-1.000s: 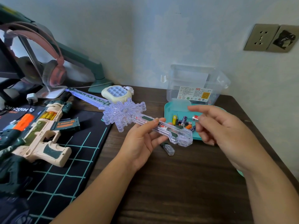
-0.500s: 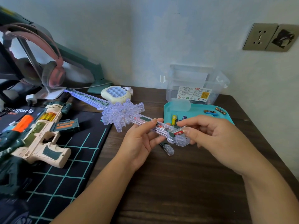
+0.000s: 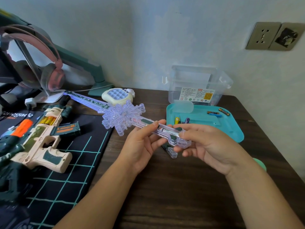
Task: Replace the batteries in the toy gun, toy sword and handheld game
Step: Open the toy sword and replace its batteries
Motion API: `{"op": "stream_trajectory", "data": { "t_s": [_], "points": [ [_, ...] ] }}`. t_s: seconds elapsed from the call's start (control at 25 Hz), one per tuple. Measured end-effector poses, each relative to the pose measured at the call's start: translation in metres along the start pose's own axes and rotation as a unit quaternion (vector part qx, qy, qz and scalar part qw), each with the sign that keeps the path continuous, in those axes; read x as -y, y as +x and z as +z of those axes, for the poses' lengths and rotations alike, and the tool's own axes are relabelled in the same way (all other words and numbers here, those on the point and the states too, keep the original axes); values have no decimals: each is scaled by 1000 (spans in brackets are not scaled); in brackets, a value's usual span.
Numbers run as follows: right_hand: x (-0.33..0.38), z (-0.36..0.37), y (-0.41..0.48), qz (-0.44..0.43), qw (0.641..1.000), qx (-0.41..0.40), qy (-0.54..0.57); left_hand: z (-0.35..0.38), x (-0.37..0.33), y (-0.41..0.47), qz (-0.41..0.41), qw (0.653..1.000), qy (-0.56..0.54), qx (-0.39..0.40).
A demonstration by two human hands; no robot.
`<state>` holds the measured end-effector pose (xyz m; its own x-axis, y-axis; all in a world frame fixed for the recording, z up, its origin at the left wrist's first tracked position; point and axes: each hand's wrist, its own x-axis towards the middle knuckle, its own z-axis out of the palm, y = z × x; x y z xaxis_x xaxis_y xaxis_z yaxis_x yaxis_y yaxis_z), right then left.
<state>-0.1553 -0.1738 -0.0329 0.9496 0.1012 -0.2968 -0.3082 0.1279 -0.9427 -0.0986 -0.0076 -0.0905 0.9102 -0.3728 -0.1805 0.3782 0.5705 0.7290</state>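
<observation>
Toy sword (image 3: pixel 123 117) — battery (image 3: pixel 168 131) now seated, right hand (image 3: pixel 212 146) pinching it

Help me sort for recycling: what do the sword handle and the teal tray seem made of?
The sword handle looks like clear, glossy hard plastic: the battery inside shows through it. The teal tray is probably opaque moulded plastic, smooth satin finish, judging by its rounded raised rim.

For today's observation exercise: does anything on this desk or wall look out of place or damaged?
A small clear battery cover lies loose on the desk under the handle of the toy sword. On the wall, the right-hand plate bears a dark, crumpled patch.
</observation>
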Motion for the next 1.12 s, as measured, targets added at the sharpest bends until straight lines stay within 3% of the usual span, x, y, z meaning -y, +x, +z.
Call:
{"op": "stream_trajectory", "data": {
  "t_s": [0.16,0.32,0.4,0.44,0.48,0.52,0.6,0.68,0.76,0.84,0.92,1.04,1.12],
  "points": [
    [-5,-1,4,7,999,-22,-41,-1,1,1,-12,1000,5,-13],
    [-2,-9,3,-2,999,35,-22,1,-5,0,2,999,28,-21],
    [0,-17,6,-1,1000,-16,-10,2,-9,-1,12,999,33,-20],
    [-4,-19,11,-4,993,-82,-82,3,-9,-1,16,999,32,-22],
    [-9,-19,17,-4,965,-151,-215,3,-10,-1,18,999,31,-24],
    [-14,-16,21,-1,913,-196,-358,3,-9,-2,17,999,31,-25],
    [-28,-2,27,-12,812,-206,-545,1,-8,0,6,999,29,-31],
    [-38,13,29,-29,775,-198,-600,-2,-7,2,-6,999,24,-39],
    [-45,20,32,-51,762,-198,-614,-5,-7,3,-14,998,33,-51],
    [-42,15,33,-28,773,-195,-604,-8,-7,4,-19,997,38,-61],
    [-25,0,23,10,832,-202,-517,-10,-8,6,-20,997,39,-67],
    [7,-16,-4,-39,909,-183,-373,-11,-8,7,-17,995,52,-86],
    [15,-10,-13,-55,913,-119,-387,-11,-6,8,-19,994,57,-93]
  ]
}}
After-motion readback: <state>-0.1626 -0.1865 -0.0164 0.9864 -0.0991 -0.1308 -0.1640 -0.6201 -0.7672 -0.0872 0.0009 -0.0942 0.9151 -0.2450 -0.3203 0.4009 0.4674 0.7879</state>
